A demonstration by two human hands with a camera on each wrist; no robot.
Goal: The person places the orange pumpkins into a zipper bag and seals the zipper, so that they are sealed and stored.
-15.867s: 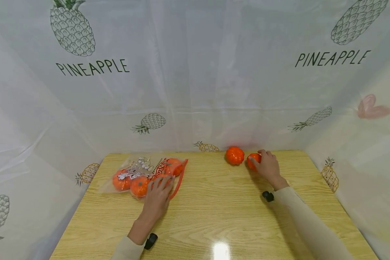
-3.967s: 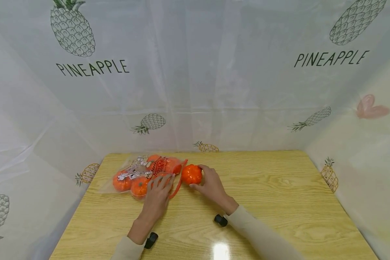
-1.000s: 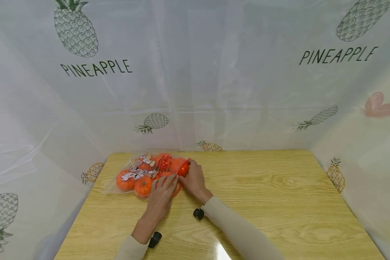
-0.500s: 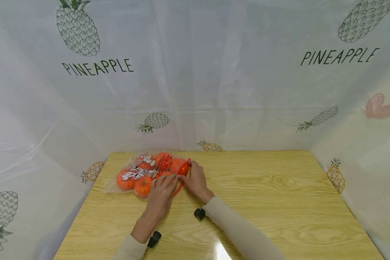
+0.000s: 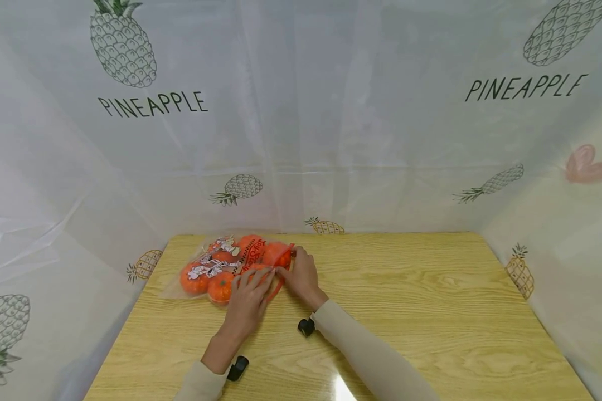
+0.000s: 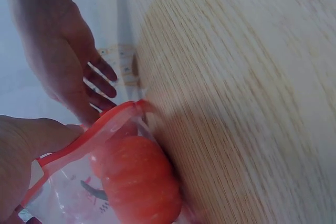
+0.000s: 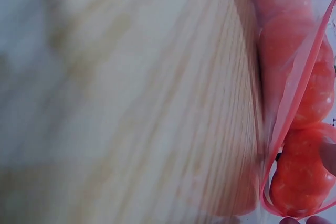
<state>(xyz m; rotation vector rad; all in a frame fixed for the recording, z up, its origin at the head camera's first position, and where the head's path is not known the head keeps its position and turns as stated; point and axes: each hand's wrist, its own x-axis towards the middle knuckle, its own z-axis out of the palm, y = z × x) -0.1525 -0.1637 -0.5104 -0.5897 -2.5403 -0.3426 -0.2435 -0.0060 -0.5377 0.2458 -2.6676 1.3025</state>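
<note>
A clear printed plastic bag (image 5: 208, 273) with a red rim lies at the table's back left, holding several orange-red pumpkins (image 5: 221, 287). At its mouth my left hand (image 5: 246, 306) pinches the near edge, its thumb over the red rim (image 6: 86, 136) in the left wrist view. My right hand (image 5: 303, 278) is at the same mouth, its thumb close to the left fingertips, and seems to pinch the edge there; its exact hold is partly hidden. Just inside the rim sits one pumpkin (image 7: 299, 174), seen in the right wrist view. The mouth gapes around it.
Wood-grain table (image 5: 406, 312) extends to the right of the bag. A white pineapple-print sheet (image 5: 321, 139) rises behind it and at both sides. Small black devices sit at both wrists.
Earlier, two pumpkins lay at the table's back right; both are now off that spot. The one my right hand held beside the bag is inside. During the last second the hands barely moved.
</note>
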